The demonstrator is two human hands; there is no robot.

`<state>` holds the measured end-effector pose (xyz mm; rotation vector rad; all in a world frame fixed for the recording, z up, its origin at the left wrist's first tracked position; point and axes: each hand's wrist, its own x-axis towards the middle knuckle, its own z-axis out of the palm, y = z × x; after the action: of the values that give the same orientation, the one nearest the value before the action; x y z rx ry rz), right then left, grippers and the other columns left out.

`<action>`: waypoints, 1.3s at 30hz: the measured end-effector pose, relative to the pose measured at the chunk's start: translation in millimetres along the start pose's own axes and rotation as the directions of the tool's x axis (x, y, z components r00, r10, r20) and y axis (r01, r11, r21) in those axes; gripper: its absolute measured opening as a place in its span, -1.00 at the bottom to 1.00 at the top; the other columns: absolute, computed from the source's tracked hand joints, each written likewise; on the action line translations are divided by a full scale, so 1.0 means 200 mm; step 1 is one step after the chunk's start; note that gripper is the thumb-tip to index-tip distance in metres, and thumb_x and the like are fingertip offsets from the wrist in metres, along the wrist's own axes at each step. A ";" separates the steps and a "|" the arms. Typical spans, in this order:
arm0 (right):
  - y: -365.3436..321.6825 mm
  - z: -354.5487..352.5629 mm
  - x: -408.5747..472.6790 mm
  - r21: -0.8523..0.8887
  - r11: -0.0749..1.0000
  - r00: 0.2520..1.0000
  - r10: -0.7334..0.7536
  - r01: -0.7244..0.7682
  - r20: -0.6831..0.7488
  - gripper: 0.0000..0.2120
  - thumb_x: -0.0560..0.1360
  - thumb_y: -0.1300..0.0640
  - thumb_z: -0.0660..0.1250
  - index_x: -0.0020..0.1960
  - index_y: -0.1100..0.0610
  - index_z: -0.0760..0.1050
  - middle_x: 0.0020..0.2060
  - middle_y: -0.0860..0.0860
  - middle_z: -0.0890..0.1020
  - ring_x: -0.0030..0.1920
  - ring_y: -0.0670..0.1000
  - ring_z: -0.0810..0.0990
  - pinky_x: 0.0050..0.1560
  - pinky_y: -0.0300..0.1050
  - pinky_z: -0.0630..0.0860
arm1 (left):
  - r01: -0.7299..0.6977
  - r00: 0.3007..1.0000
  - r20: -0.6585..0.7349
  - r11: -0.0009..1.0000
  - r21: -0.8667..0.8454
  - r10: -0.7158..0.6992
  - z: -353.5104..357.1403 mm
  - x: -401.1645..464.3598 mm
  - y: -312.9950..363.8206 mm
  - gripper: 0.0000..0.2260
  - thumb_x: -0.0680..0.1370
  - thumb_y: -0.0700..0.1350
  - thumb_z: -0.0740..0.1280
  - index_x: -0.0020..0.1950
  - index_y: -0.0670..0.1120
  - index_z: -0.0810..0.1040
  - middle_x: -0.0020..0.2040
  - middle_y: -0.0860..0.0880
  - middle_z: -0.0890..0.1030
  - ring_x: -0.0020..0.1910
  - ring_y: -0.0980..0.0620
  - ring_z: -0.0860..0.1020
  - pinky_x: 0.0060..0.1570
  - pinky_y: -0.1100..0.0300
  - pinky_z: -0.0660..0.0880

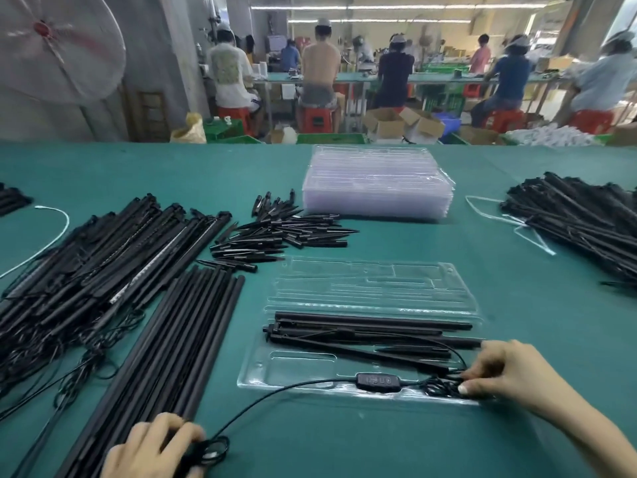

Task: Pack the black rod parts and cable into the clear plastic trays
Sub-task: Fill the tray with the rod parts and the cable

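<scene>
Head view. Green tabletop [517,426] fills the lower two thirds of the frame.

Centre, lower: one open clear plastic tray [296,370], hinged lid half [372,284] lying flat just above it. In the tray's upper slots: several black rods [362,331], lying roughly left to right, one tilted across the others. Across the tray's lower edge: black cable [293,386] with an oblong inline controller [378,381].

Right hand [506,374], lower right: fingers [474,388] curled and pinching the bunched coil of cable at the tray's right end.

Left hand [151,446], bottom left: fingers curled around the cable's other end, a small loop [215,450] showing just beside them. The hand lies over the near ends of a row of plain black tubes [165,339].

Left of frame: large heap of black rods with trailing wires [89,270]; a white cord [51,232] beside it.

Centre, upper: pile of short pointed black spikes [282,232]; right of it, a stack of clear trays [377,182].

Right edge: second heap of black rods [579,219], with white cord [510,222] touching it.

Top of frame: seated workers [320,63] at benches, red stools [315,119], cardboard boxes [403,124], and a standing fan [51,39] at upper left.
</scene>
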<state>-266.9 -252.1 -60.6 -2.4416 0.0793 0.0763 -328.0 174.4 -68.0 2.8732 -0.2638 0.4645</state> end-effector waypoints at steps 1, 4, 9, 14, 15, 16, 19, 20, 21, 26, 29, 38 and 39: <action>0.00 0.00 0.00 0.003 1.000 1.000 0.003 -0.003 -0.007 -0.68 0.09 0.11 0.68 -0.58 -0.14 0.55 -0.44 -0.17 0.62 -0.38 -0.18 0.59 -0.39 -0.38 0.39 | -0.050 0.999 -0.002 0.999 -0.005 0.050 0.00 -0.01 -0.02 -0.83 0.25 0.11 0.14 -0.19 0.22 0.36 -0.22 0.20 0.39 -0.34 0.10 0.45 -0.26 0.28 0.27; 0.00 0.01 0.00 0.017 1.000 1.000 0.012 -0.012 -0.010 -0.66 0.08 0.11 0.68 -0.59 -0.15 0.54 -0.47 -0.19 0.61 -0.40 -0.19 0.59 -0.39 -0.37 0.40 | 0.078 0.993 0.092 0.991 -0.111 -0.068 -0.05 0.01 -0.05 -0.83 0.40 -0.07 0.25 -0.12 0.22 0.40 -0.44 0.18 0.51 -0.38 0.20 0.38 -0.38 0.39 0.24; -0.01 -0.01 0.02 0.043 0.998 0.998 0.039 -0.041 0.044 -0.77 0.09 0.13 0.68 -0.51 0.01 0.61 -0.45 -0.17 0.63 -0.45 -0.21 0.57 -0.40 -0.39 0.40 | 0.161 0.979 0.166 0.948 -0.273 -0.119 -0.15 0.23 -0.14 -0.86 0.38 0.24 0.27 -0.11 0.44 0.39 -0.21 0.39 0.56 -0.33 0.26 0.56 -0.27 0.22 0.52; -0.01 -0.02 0.02 0.035 0.997 0.995 0.062 -0.064 0.077 -0.78 0.09 0.10 0.68 -0.49 0.03 0.63 -0.42 -0.15 0.66 -0.44 -0.14 0.59 -0.39 -0.33 0.45 | -0.025 0.960 0.268 0.978 -0.205 0.081 -0.16 0.66 -0.29 -0.62 0.27 0.33 0.37 0.04 0.43 0.38 -0.14 0.13 0.46 -0.24 0.25 0.49 -0.18 0.25 0.47; -0.01 -0.02 0.02 0.029 0.997 0.995 0.064 -0.066 0.081 -0.79 0.09 0.09 0.68 -0.48 0.03 0.63 -0.42 -0.14 0.66 -0.43 -0.13 0.60 -0.38 -0.32 0.47 | -0.039 0.939 0.330 0.980 -0.193 0.102 -0.16 0.73 -0.32 -0.54 0.24 0.32 0.40 0.09 0.43 0.37 -0.12 0.13 0.47 -0.28 0.26 0.47 -0.21 0.31 0.42; -0.01 -0.02 0.02 0.030 0.997 0.994 0.069 -0.072 0.087 -0.79 0.09 0.08 0.68 -0.47 0.04 0.64 -0.41 -0.13 0.67 -0.42 -0.11 0.61 -0.37 -0.30 0.48 | -0.028 0.912 0.397 0.979 -0.200 0.107 -0.17 0.80 -0.36 -0.51 0.24 0.28 0.46 0.11 0.40 0.38 -0.15 0.11 0.49 -0.33 0.25 0.45 -0.24 0.32 0.38; -0.02 -0.03 0.03 0.042 0.995 0.990 0.090 -0.095 0.110 -0.79 0.09 0.10 0.68 -0.43 0.10 0.66 -0.41 -0.08 0.67 -0.40 -0.06 0.63 -0.37 -0.26 0.51 | 0.048 0.840 0.539 0.982 -0.184 0.060 -0.15 0.92 -0.50 -0.63 0.32 0.21 0.46 0.09 0.31 0.48 -0.19 0.06 0.57 -0.27 0.21 0.49 -0.14 0.27 0.39; -0.02 -0.03 0.03 0.038 0.995 0.990 0.092 -0.097 0.111 -0.79 0.10 0.10 0.68 -0.43 0.11 0.66 -0.41 -0.08 0.67 -0.40 -0.07 0.63 -0.36 -0.27 0.50 | 0.060 0.834 0.550 0.985 -0.162 0.040 -0.15 0.94 -0.52 -0.65 0.33 0.23 0.43 0.08 0.26 0.50 -0.15 0.06 0.58 -0.22 0.17 0.51 -0.12 0.27 0.40; -0.02 -0.03 0.03 0.034 0.995 0.990 0.092 -0.096 0.110 -0.79 0.10 0.10 0.68 -0.43 0.10 0.66 -0.41 -0.09 0.67 -0.39 -0.09 0.63 -0.35 -0.27 0.50 | 0.071 0.844 0.537 0.987 -0.146 0.019 -0.14 0.95 -0.54 -0.66 0.35 0.23 0.41 0.09 0.21 0.51 -0.08 0.04 0.58 -0.17 0.15 0.51 -0.12 0.28 0.40; -0.04 -0.03 0.03 0.013 0.996 0.990 0.086 -0.088 0.112 -0.78 0.11 0.10 0.68 -0.50 -0.02 0.63 -0.42 -0.09 0.67 -0.43 -0.19 0.58 -0.33 -0.34 0.45 | -0.155 0.901 0.424 0.982 0.113 0.094 0.00 0.88 -0.32 -0.49 0.54 0.22 0.24 0.46 0.15 0.27 0.45 0.06 0.29 0.45 0.04 0.23 0.40 0.02 0.22; -0.04 -0.03 0.03 0.028 0.995 0.988 0.089 -0.094 0.129 -0.78 0.12 0.11 0.67 -0.49 0.02 0.62 -0.43 -0.09 0.67 -0.45 -0.22 0.57 -0.36 -0.38 0.42 | -0.392 0.832 0.400 0.918 -0.064 0.384 0.13 0.73 0.02 -0.45 0.61 0.21 0.06 0.54 0.23 -0.11 0.56 0.20 -0.08 0.53 0.18 -0.21 0.51 0.04 -0.16; -0.01 -0.02 0.03 -0.003 0.998 0.991 0.063 -0.063 0.117 -0.80 0.17 0.10 0.65 -0.42 -0.01 0.61 -0.45 -0.06 0.66 -0.45 -0.19 0.56 -0.34 -0.35 0.45 | -0.729 0.618 0.337 0.678 -0.093 0.711 0.44 0.39 0.89 -0.52 0.65 0.11 -0.04 0.57 0.03 0.10 0.57 0.07 0.09 0.53 0.18 0.00 0.51 -0.06 -0.15; 0.00 -0.02 0.03 -0.017 0.998 0.991 0.058 -0.056 0.118 -0.80 0.18 0.10 0.64 -0.42 -0.04 0.61 -0.45 -0.05 0.66 -0.45 -0.18 0.57 -0.33 -0.35 0.46 | -0.720 0.646 0.316 0.692 -0.051 0.695 0.45 0.37 0.91 -0.53 0.62 0.13 -0.03 0.51 0.06 0.27 0.51 0.09 0.27 0.49 0.19 0.19 0.48 -0.06 0.12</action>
<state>-261.4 -254.4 -57.3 -2.4424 0.0960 0.2471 -271.1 -33.3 -93.3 2.7916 -1.5028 0.1130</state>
